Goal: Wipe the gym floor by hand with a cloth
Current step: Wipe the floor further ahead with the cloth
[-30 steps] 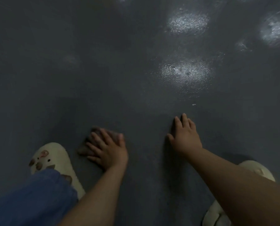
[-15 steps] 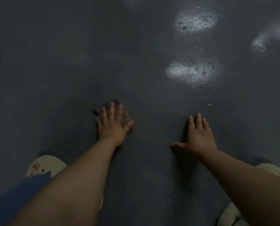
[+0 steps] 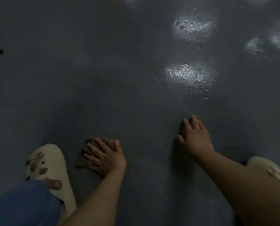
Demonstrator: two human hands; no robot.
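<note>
Since half a second ago, the left hand (image 3: 106, 158) has drawn back toward the person with the cloth (image 3: 87, 152), fingers flat, pressing it on the floor (image 3: 103, 79) just beside the left slipper (image 3: 49, 167). Right hand (image 3: 195, 138) lies flat on bare floor, fingers straight, holding nothing, about where it was. Floor dark grey, dim; pale glossy patches far right. Cloth mostly hidden under the hand. Right slipper (image 3: 264, 168) partly cut off by the arm. Blue trouser leg (image 3: 22, 204) covers the left slipper's heel.

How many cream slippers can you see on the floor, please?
2. One slipper lies bottom left, beside the left hand pressing the cloth; the other slipper shows partly at the right edge, behind the right forearm.
</note>
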